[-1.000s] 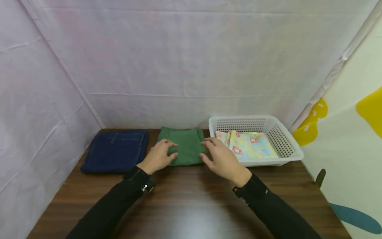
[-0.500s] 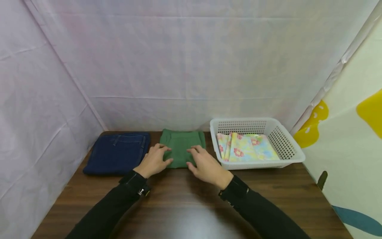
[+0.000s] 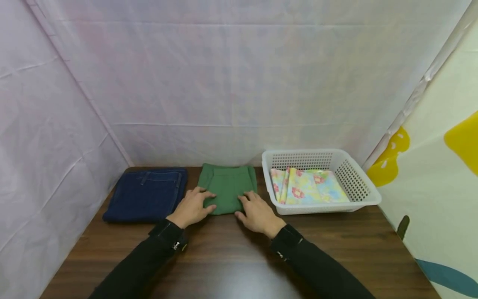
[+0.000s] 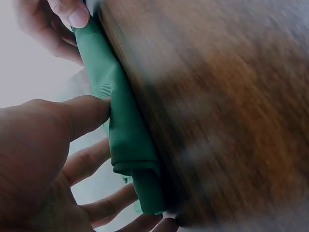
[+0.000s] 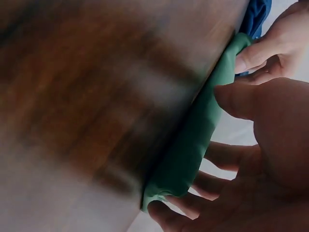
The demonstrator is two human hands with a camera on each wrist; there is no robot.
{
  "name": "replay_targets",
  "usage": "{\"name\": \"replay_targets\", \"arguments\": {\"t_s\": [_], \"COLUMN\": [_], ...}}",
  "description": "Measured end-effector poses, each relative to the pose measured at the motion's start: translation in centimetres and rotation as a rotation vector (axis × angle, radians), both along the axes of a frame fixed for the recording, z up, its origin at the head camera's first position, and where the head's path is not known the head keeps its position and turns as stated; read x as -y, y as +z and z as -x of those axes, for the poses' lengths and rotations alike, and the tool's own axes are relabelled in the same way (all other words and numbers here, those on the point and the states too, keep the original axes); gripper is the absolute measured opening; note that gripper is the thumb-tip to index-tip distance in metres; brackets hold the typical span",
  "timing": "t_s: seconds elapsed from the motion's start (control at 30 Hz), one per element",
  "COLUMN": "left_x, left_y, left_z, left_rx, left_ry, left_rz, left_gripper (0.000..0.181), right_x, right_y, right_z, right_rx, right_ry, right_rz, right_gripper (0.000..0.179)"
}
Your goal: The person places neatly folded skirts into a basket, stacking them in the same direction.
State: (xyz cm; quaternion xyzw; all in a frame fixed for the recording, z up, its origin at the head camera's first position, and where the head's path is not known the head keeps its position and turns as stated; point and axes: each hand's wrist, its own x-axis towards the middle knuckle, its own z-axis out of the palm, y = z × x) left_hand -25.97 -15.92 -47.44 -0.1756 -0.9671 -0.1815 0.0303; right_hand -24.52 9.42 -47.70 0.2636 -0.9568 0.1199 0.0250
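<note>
A folded green garment lies flat on the wooden table. My left hand touches its near left corner, and my right hand its near right corner. In the left wrist view the left thumb meets the green cloth, with spread fingers along its side. From the right wrist, the right thumb touches the garment's near edge, the fingers apart beside it. Neither hand appears to grip the cloth. Left of it lies a folded pair of dark blue jeans.
To the right stands a white perforated plastic basket holding a folded floral cloth. A pale fabric wall rises behind the table, and further sheets hang at both sides.
Both hands have come nearer to the person, onto the garment's near corners. The right hand has also moved left, away from the basket. The garment stays folded in place.
</note>
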Motion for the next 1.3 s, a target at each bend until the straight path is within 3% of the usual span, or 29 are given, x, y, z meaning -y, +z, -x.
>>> {"name": "replay_targets", "arguments": {"t_s": [0.37, 0.83, 1.03, 1.3], "left_x": [0.5, 0.0, -0.3, -0.8], "left_y": [-0.1, 0.4, 0.7, 0.7], "left_z": [-1.2, -4.8, -5.7, -7.7], "left_rx": [-0.036, -0.057, -0.074, -0.019], "left_ry": [-0.062, -0.11, -0.149, -0.174], "left_rz": [0.013, 0.036, 0.018, 0.013], "left_gripper": [0.042, 0.037, 0.034, 0.034], "right_x": [-0.6, -2.2, -3.0, -4.2], "right_y": [-0.3, 0.5, 1.2, 1.3], "right_z": [-1.4, -4.2, -5.5, -7.4], "right_rx": [0.03, 0.037, 0.042, 0.07], "right_ry": [-0.003, 0.062, 0.095, 0.13], "right_rz": [0.017, -0.007, -0.014, -0.002], "right_gripper": [0.055, 0.047, 0.046, 0.044]}}
